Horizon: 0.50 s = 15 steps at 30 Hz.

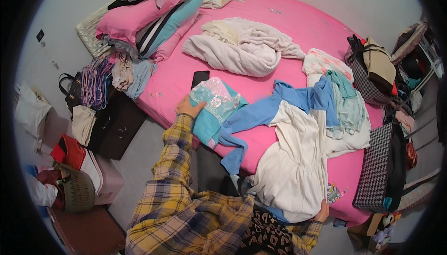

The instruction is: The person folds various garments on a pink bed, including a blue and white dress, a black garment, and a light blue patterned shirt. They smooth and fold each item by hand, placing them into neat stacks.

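Note:
On the front edge of the bed lies a long-sleeved dress (295, 171), its blue top spread away from me and its white gathered skirt toward me. My right hand (322, 212) is closed at the skirt's lower right hem, with part of the fingers hidden. To the left, my left hand (190, 108) rests against a folded turquoise garment (205, 127) with pink and white lace on top, thumb and fingers apart. One blue sleeve (235, 155) hangs over the bed edge beside that bundle. A black phone (200, 77) lies just behind it.
The bed has a pink sheet (274, 20). A bunched cream knit (247, 52) lies mid-bed, with pale green and white clothes (347, 110) at right. Pillows (153, 20) are stacked far left. Houndstooth storage boxes (372, 176) line the right edge; bags (77, 187) stand on the left.

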Available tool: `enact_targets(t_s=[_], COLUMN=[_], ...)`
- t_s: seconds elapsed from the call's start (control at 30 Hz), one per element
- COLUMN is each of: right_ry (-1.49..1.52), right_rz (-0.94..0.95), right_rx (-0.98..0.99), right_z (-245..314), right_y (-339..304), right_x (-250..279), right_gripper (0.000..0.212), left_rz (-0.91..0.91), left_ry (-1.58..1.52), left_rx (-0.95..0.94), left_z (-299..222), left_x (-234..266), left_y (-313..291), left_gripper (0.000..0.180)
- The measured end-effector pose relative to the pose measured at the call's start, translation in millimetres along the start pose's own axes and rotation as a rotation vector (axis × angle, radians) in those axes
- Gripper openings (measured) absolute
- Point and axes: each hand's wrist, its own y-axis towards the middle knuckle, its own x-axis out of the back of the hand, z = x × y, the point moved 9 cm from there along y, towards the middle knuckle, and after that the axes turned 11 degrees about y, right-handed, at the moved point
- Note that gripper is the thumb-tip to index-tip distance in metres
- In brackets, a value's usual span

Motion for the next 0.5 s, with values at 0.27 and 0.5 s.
enact_targets(t_s=[0.27,0.5], right_ry=[-0.055,-0.058], right_rz=[0.008,0.008], right_rx=[0.002,0.023], right_z=[-11,-6], right_y=[-2,-7], right_x=[-7,-14], right_gripper=[0.031,0.028], left_rz=[0.375,0.383], left_ry=[-0.169,-0.610], left_rx=[-0.073,-0.175], left_z=[-16,-36], left_x=[-35,-5], left_y=[-15,-19], left_gripper=[0.070,0.038])
